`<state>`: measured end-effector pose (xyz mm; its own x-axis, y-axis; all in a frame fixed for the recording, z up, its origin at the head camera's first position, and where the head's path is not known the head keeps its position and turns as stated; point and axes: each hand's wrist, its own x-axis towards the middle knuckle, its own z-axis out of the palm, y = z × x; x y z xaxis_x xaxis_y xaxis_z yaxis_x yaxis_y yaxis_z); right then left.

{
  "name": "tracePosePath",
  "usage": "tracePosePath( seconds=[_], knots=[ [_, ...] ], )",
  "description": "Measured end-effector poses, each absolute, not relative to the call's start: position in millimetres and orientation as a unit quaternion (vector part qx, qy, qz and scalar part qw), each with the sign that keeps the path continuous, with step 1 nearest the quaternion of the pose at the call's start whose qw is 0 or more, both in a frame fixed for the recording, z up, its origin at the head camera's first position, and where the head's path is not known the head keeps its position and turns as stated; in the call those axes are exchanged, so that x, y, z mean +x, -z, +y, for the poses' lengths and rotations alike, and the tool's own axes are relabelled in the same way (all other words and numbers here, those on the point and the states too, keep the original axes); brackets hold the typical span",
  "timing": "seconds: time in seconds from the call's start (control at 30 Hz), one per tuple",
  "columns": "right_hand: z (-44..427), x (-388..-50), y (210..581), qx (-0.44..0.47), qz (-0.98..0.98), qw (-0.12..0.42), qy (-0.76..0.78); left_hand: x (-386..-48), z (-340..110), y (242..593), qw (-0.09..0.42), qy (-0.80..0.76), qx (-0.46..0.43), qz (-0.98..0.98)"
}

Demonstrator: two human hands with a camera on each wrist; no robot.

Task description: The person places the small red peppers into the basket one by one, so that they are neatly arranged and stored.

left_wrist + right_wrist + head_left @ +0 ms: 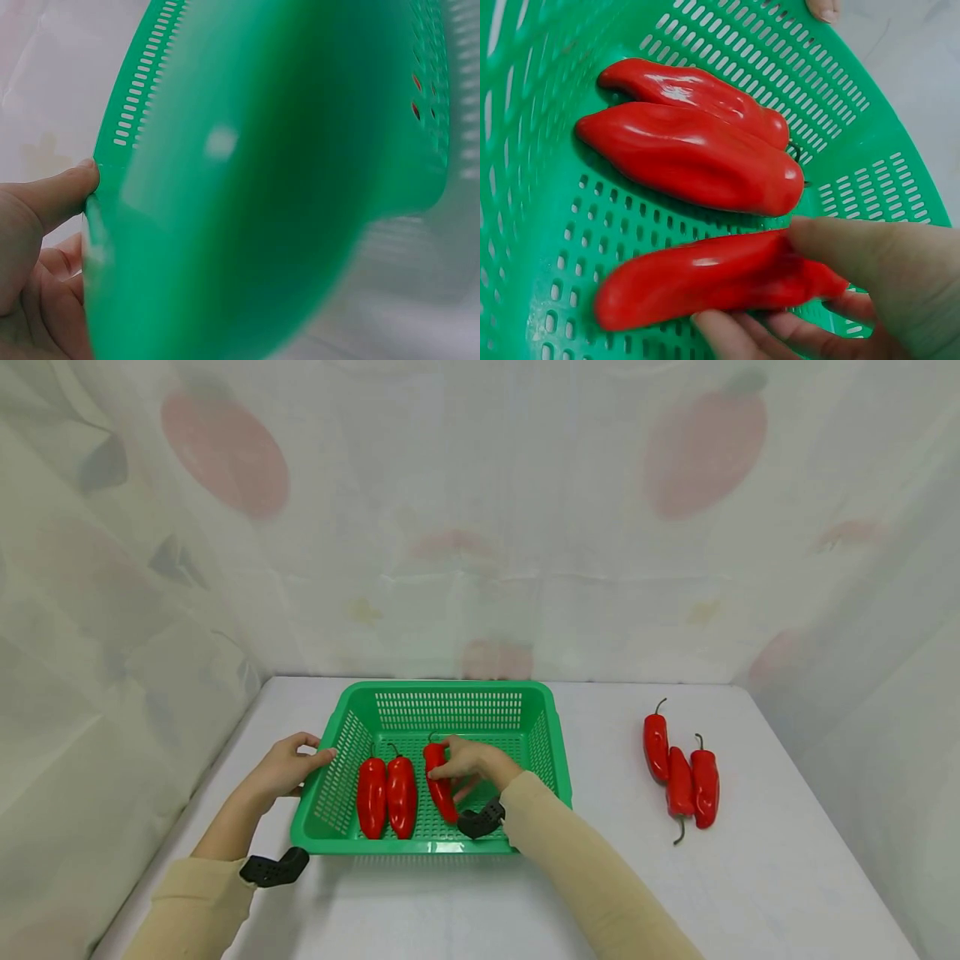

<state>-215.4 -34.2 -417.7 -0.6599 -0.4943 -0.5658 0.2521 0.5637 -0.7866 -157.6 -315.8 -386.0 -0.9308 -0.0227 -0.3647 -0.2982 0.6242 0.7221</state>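
A green plastic basket with slotted walls stands on the table. Two red peppers, one left of the other, lie side by side in its left half. My right hand reaches into the basket and holds a third red pepper between thumb and fingers; in the right wrist view this pepper lies close over the slotted floor. At the basket's left rim, my left hand pinches the edge, its thumb on the rim and the other fingers below, partly hidden by the basket.
On the right of the white table lie three more red peppers: one farther back, one with its stem toward me, one beside it. A patterned pale curtain encloses the back and sides.
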Motion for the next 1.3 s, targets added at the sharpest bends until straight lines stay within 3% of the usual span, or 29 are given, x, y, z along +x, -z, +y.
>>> tracePosePath(
  seconds=[1.3],
  knots=[
    [-41.6, -212.1, 424.5, -0.084, 0.798, 0.407, 0.436, -155.9, -313.9, 385.2, 0.155, -0.445, -0.083, 0.878]
  ],
)
